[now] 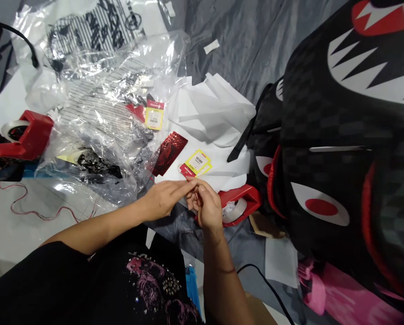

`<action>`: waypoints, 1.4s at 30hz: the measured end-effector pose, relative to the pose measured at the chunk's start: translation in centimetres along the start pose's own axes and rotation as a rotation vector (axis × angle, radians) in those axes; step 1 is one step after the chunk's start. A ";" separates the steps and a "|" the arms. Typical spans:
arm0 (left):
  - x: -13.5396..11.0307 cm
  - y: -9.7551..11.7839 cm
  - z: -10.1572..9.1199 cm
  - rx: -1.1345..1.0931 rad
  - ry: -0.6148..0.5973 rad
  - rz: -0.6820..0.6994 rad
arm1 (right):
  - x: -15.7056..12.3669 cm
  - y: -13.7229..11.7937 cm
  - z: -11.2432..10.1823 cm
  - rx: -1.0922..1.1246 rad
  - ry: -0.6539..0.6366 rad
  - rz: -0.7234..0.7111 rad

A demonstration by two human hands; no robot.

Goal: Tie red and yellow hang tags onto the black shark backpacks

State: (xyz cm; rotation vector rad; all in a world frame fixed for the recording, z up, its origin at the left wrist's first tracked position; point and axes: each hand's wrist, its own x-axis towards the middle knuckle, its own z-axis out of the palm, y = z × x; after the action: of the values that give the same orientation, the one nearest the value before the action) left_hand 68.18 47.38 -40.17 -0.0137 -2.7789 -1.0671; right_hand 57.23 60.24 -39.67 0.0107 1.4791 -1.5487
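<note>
My left hand (164,198) and my right hand (206,205) meet fingertip to fingertip just below a small bundle of hang tags (197,163), yellow and red with a barcode. Both hands are pinched together on something thin that I cannot make out, perhaps the tags' string. A dark red glossy card (169,152) lies just left of the tags. Right under my right hand sits a red tape dispenser (239,203). A large black backpack (344,149) with a shark-mouth print stands to the right.
Crumpled clear plastic bags (103,104) holding printed fabric cover the left. White paper sheets (211,113) lie at centre on grey cloth. A second red tape dispenser (27,135) sits far left. Another yellow tag (154,115), red string (35,210) and pink fabric (327,280) lie about.
</note>
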 end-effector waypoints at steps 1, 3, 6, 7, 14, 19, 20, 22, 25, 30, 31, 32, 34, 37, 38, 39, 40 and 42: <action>-0.5 0.2 -0.1 -0.042 -0.008 0.010 | 0.0 0.0 -0.1 0.011 -0.006 0.024; -1.1 0.4 -0.4 -0.195 0.000 -0.009 | -0.1 0.2 -0.3 -0.015 0.003 0.047; -0.3 -1.0 -0.9 -0.416 0.146 -0.259 | -0.4 0.5 -0.4 -0.056 0.036 0.066; 0.6 -1.9 -1.0 -0.401 0.202 -0.390 | -0.4 0.6 -0.5 -0.057 0.052 0.069; 7.7 -9.1 -0.8 0.362 -0.027 -0.953 | -1.5 1.1 -1.2 -0.204 0.168 -0.009; 7.6 -10.7 -0.6 0.293 -0.059 -1.040 | -1.8 1.4 -1.3 -0.310 0.240 -0.110; 7.4 -10.8 -0.7 0.242 -0.026 -1.042 | -1.8 1.4 -1.3 -0.340 0.265 -0.138; 7.0 -11.0 -1.2 0.132 0.064 -1.019 | -1.7 1.5 -1.5 -0.405 0.318 -0.212; 6.5 -10.5 -2.3 -0.154 0.213 -0.950 | -2.0 1.4 -1.6 -0.490 0.373 -0.296; 6.8 -7.6 -4.4 -0.859 0.370 -1.001 | -3.0 0.4 -1.2 -0.654 0.459 -0.464; 6.9 -6.8 -4.8 -0.930 0.375 -1.018 | -3.2 0.1 -1.0 -0.644 0.463 -0.489; 7.1 -6.1 -5.0 -0.984 0.380 -1.027 | -3.4 -0.1 -0.8 -0.604 0.461 -0.491; 7.4 -4.7 -5.4 -1.066 0.384 -1.037 | -3.7 -0.4 -0.3 -0.463 0.442 -0.436; 7.6 -3.4 -5.4 -1.126 0.384 -1.051 | -4.3 -0.9 0.4 -0.240 0.364 -0.301; 7.6 -3.0 -5.3 -1.136 0.386 -1.050 | -4.5 -1.1 0.5 -0.185 0.335 -0.267; 7.6 -2.7 -5.2 -1.146 0.391 -1.042 | -4.6 -1.3 0.7 -0.132 0.305 -0.237; 7.6 -2.4 -5.2 -1.156 0.397 -1.026 | -4.8 -1.5 0.8 -0.083 0.273 -0.207; 7.5 -1.9 -5.0 -1.183 0.406 -0.981 | -5.0 -1.7 0.9 -0.011 0.220 -0.148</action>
State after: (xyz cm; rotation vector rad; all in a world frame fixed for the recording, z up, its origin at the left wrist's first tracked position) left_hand 61.44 42.26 -36.63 1.2895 -1.3533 -2.3547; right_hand 59.41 62.23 -35.17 0.0683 1.6930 -1.7012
